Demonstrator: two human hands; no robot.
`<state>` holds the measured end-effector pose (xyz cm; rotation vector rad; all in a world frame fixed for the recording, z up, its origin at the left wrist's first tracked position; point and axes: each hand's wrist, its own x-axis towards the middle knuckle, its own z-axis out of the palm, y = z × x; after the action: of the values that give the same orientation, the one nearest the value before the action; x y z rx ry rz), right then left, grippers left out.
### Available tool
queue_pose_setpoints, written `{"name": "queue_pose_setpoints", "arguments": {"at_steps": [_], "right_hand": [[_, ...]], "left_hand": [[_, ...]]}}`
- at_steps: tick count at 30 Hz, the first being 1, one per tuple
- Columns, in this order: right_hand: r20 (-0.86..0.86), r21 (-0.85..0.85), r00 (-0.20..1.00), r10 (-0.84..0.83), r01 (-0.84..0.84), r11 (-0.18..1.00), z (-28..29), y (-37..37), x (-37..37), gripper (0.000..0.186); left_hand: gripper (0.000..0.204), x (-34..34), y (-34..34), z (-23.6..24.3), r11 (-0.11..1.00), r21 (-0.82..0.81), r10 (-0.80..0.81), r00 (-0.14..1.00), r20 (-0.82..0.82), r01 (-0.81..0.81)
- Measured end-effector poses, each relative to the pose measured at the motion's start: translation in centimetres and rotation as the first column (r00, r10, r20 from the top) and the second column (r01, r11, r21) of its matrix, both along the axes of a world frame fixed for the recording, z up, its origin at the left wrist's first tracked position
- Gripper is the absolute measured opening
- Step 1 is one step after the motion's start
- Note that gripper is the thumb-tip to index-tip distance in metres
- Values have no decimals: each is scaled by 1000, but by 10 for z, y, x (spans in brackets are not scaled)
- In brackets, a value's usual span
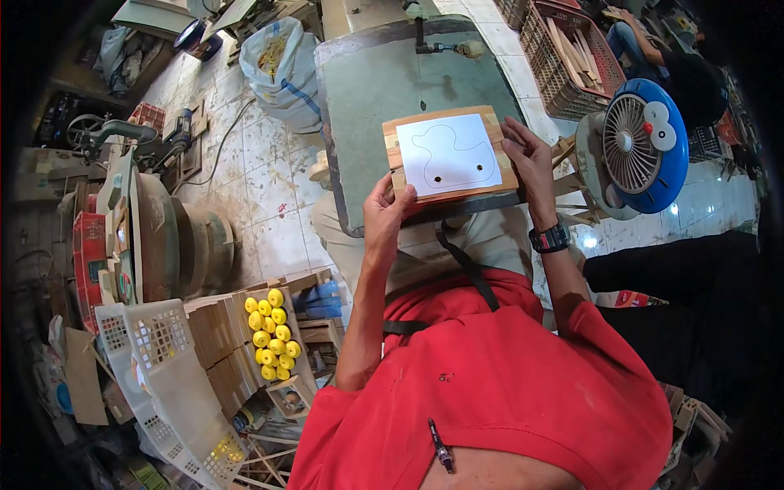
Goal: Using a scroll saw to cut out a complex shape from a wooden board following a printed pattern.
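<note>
- I see the left hand (384, 214) gripping the near-left corner of a wooden board (451, 153), thumb on top at the board's 7 o'clock edge, fingers tucked under where I can't see them.
- Right hand (529, 159) clasps the board's right edge at 3 o'clock, fingers curled over the rim; a black wristwatch (550, 238) sits on that wrist.
- Board lies flat on the grey-green machine table (367, 90), at the table's near edge, about 5 o'clock of the tabletop.
- White paper template (448, 153) covers most of the board's top; a duck-like outline is drawn on it, with two dark dots near its lower edge.
- Saw arm with blade guide (433, 41) stands at 12 o'clock from the board, well apart from it.
- Blue round fan (645, 147) with a cartoon face at 3 o'clock, beside the right hand but not touching.
- Yellow round pieces (273, 333) packed in a box on stacked wood blocks at 7 o'clock, well apart from the hands.
- White plastic basket (155, 367) just left of those blocks.
- White sack (282, 69) on the tiled floor at 10 o'clock of the board.
- Brown crate (563, 57) with wood strips at 1 o'clock.
- Red shirt fills my lower view.
</note>
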<state>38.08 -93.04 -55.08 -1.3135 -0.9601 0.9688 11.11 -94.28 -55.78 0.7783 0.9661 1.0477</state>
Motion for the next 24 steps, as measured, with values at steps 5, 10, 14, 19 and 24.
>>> {"name": "queue_pose_setpoints", "arguments": {"at_steps": [5,10,14,19,24], "right_hand": [[12,-6,1000,-1,1,1000,-1,-2,2,49],[34,-40,999,-23,25,999,7,-2,1,47],[-61,-20,998,-5,3,1000,0,0,3,45],[-99,-3,995,17,-17,1000,-5,-1,7,46],[-123,-22,992,18,-20,1000,-10,0,9,46]], "left_hand": [[50,1,0,-3,1000,27,-12,1000,-19,13],[50,-3,1,-5,1000,4,-18,999,-41,18],[50,-4,1,-4,1000,-5,-22,1000,11,22],[49,-4,2,-7,1000,-4,-16,999,31,16],[52,-4,1,-8,1000,-9,-3,1000,28,4]]}}
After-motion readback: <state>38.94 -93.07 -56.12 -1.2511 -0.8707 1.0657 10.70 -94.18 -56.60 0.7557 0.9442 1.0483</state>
